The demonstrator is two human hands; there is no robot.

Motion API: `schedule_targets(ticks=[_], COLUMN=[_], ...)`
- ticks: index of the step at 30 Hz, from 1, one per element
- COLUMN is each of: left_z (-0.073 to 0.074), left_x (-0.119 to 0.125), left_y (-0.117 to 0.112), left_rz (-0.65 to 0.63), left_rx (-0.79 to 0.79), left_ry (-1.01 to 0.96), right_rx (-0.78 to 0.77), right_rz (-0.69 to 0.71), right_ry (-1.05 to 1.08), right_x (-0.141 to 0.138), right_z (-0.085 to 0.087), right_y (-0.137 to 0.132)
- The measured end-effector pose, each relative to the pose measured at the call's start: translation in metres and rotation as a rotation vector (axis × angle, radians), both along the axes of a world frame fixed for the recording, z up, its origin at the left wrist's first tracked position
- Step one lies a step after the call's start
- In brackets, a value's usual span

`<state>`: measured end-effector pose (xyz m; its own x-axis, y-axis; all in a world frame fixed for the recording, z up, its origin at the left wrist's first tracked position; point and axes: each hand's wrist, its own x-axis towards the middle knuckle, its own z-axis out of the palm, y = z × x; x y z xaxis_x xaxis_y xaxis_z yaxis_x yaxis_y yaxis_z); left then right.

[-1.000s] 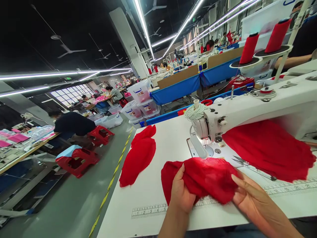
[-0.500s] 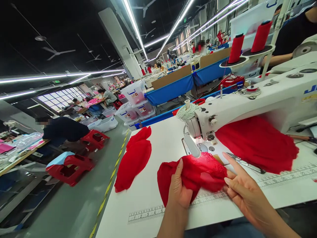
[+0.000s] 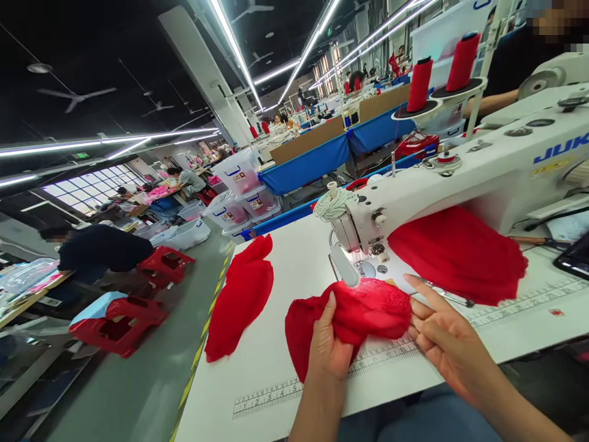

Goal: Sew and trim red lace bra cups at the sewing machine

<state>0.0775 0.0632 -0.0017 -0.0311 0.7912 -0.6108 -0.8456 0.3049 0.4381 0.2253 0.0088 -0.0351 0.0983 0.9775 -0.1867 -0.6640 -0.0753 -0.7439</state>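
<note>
A piece of red lace-trimmed fabric (image 3: 368,310) is stretched between my two hands, just in front of the sewing machine's (image 3: 427,190) needle area. My left hand (image 3: 329,344) grips it at the left, thumb on top and fingers underneath. At its right edge, my right hand (image 3: 444,341) pinches the cloth, with the index finger stretched out toward the machine bed. Another red fabric piece (image 3: 460,255) lies under the machine arm. More red fabric (image 3: 243,307) rests flat on the table's left side. A metal tool is partly hidden behind my right hand.
The white table (image 3: 271,374) has a printed ruler (image 3: 267,402) along its front edge. Two red thread cones (image 3: 419,86) stand behind the machine. A dark phone-like object (image 3: 575,255) lies at the right. Red stools (image 3: 119,322) and co-workers are across the aisle.
The view has shifted slightly, so the scene sits further left. The fabric stays between both hands and shows more of its lace at the right end.
</note>
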Motion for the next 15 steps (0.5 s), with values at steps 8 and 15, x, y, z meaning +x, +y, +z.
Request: schedule_targets(ticks=[8,15], left_z=[0.005,-0.013], left_x=[0.001,-0.017], left_y=[-0.002,-0.038], left_rz=[-0.046,-0.359], left_rx=[-0.007,0.327], left_ry=[-0.086,-0.014], right_rx=[-0.007,-0.112], right_rz=[0.026,-0.069], right_ry=[-0.070,-0.039], right_x=[-0.003,0.007], right_z=[-0.001,-0.002], right_y=[0.000,0.004])
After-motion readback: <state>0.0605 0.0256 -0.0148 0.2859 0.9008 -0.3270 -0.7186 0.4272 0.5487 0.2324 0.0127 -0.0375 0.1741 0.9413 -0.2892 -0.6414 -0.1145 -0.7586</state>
